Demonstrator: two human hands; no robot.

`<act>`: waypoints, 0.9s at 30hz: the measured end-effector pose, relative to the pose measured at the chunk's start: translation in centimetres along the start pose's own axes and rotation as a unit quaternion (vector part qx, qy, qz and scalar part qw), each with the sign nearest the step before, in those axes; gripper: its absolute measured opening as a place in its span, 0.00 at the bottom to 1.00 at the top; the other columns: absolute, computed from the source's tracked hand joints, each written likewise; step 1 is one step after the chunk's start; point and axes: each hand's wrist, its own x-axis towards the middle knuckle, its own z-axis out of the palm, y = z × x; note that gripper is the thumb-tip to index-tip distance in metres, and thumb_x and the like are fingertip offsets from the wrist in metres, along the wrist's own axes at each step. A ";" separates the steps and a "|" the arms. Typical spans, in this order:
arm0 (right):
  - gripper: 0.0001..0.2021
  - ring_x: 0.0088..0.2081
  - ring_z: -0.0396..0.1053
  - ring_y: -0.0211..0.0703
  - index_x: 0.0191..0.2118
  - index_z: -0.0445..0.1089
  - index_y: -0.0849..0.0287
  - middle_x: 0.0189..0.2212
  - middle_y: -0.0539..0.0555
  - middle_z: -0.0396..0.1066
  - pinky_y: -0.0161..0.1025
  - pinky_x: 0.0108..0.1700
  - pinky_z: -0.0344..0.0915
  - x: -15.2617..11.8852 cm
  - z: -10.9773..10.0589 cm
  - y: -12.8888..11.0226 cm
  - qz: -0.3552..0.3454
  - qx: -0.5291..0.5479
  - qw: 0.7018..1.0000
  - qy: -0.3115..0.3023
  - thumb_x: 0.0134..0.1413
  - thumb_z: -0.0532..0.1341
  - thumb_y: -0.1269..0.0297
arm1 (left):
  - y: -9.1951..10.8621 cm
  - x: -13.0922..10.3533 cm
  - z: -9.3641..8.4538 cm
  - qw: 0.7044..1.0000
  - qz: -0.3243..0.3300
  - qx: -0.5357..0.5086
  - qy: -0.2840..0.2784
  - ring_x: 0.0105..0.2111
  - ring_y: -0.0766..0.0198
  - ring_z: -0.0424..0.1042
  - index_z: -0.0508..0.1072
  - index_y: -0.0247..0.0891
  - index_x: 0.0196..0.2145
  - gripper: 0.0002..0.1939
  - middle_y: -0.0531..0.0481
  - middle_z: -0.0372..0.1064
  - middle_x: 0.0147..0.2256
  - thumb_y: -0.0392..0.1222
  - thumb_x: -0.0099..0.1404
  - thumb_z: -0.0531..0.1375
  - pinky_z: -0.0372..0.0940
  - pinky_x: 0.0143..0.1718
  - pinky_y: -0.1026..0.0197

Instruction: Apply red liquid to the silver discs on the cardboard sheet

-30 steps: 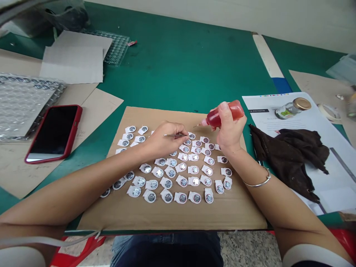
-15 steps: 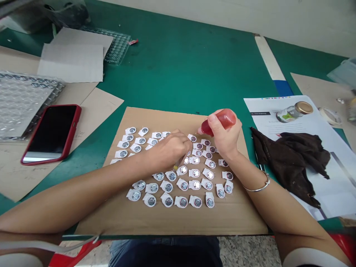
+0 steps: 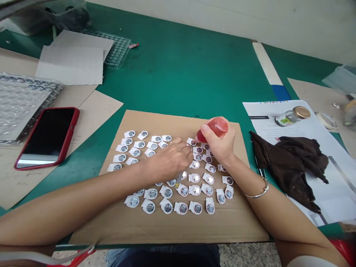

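Note:
My right hand [image 3: 226, 142] is wrapped round a red squeeze bottle [image 3: 217, 127]. The bottle leans left, its lower end close to the top of a round metal piece on a white tab [image 3: 191, 141]. Beside it, my left hand [image 3: 176, 157] is closed, palm down, over the middle of the rows. From under its fingers pokes a thin tool with a yellowish end [image 3: 177, 183]; its other end is hidden. Many similar round pieces on white tabs lie in rows on a brown cardboard sheet [image 3: 167, 231], and my left hand and forearm cover some of them.
A red-cased phone [image 3: 47, 135], grey card sheets [image 3: 71, 66] and a clear bubbled tray [image 3: 19, 107] lie at the left. To the right, a dark brown cloth [image 3: 289, 163] and a glass jar [image 3: 292, 116] rest on printed paper [image 3: 267, 109].
My right hand has brought the red bottle left and a little down, closer to the left hand. My left hand has shifted slightly, and the view has tilted a little.

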 end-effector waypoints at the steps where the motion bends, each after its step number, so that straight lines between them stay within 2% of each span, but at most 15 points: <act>1: 0.13 0.24 0.65 0.35 0.28 0.64 0.57 0.22 0.48 0.67 0.39 0.31 0.64 0.0 0.0 0.0 -0.001 -0.003 1.000 -0.003 0.44 0.63 0.53 | 0.0 0.0 0.0 1.000 0.000 -0.003 0.002 0.32 0.60 0.65 0.70 0.30 0.29 0.12 0.43 0.69 0.28 0.23 0.60 0.49 0.58 0.37 0.57; 8: 0.14 0.26 0.65 0.37 0.30 0.64 0.57 0.23 0.49 0.67 0.40 0.33 0.65 -0.1 0.1 0.3 0.016 -0.002 1.000 -0.007 0.44 0.63 0.52 | -0.1 -0.1 0.3 1.000 0.005 -0.010 0.014 0.31 0.61 0.65 0.70 0.31 0.27 0.12 0.42 0.69 0.29 0.23 0.59 0.50 0.58 0.37 0.56; 17: 0.14 0.27 0.65 0.36 0.29 0.65 0.57 0.24 0.49 0.67 0.40 0.33 0.64 0.0 0.2 0.2 -0.007 -0.020 1.000 0.018 0.43 0.63 0.52 | 0.0 -0.1 0.1 0.999 0.000 -0.037 0.022 0.31 0.61 0.65 0.70 0.31 0.27 0.14 0.43 0.69 0.27 0.23 0.60 0.48 0.59 0.37 0.55; 27: 0.14 0.27 0.65 0.37 0.29 0.65 0.57 0.24 0.49 0.67 0.41 0.34 0.65 0.0 0.2 0.5 -0.002 -0.010 1.000 0.021 0.43 0.63 0.52 | -0.1 0.1 0.1 1.000 -0.007 -0.018 -0.013 0.32 0.60 0.65 0.70 0.31 0.28 0.11 0.44 0.69 0.29 0.23 0.59 0.50 0.59 0.37 0.56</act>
